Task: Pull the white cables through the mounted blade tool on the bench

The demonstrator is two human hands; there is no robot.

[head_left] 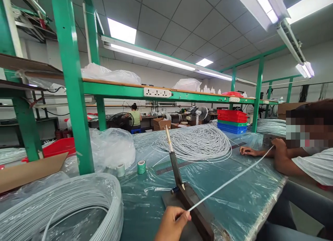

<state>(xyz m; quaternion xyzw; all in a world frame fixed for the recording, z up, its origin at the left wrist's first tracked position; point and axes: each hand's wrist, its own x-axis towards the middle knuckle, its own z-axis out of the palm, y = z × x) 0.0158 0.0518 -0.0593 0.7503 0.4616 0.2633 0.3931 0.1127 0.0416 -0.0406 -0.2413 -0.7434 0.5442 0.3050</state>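
Observation:
My left hand (173, 223) comes in from the bottom edge, thumb and index finger pinched on the end of a white cable (229, 181). The cable runs taut up to the right, to the raised hand (279, 143) of a person seated at the table's right side. That person's other hand (248, 151) rests on the tabletop. Just beyond my left hand stands a bench lever cutter (176, 169), its handle raised and its metal base (194, 202) under the near end of the cable. My right hand is out of view.
A large coil of white cable (200, 143) lies behind the cutter, another coil (109, 199) at the near left. Green tape (141, 167) sits beside a pale roll (120, 170). Stacked trays (232, 121) stand at the back. A green shelf post (70, 84) rises at left.

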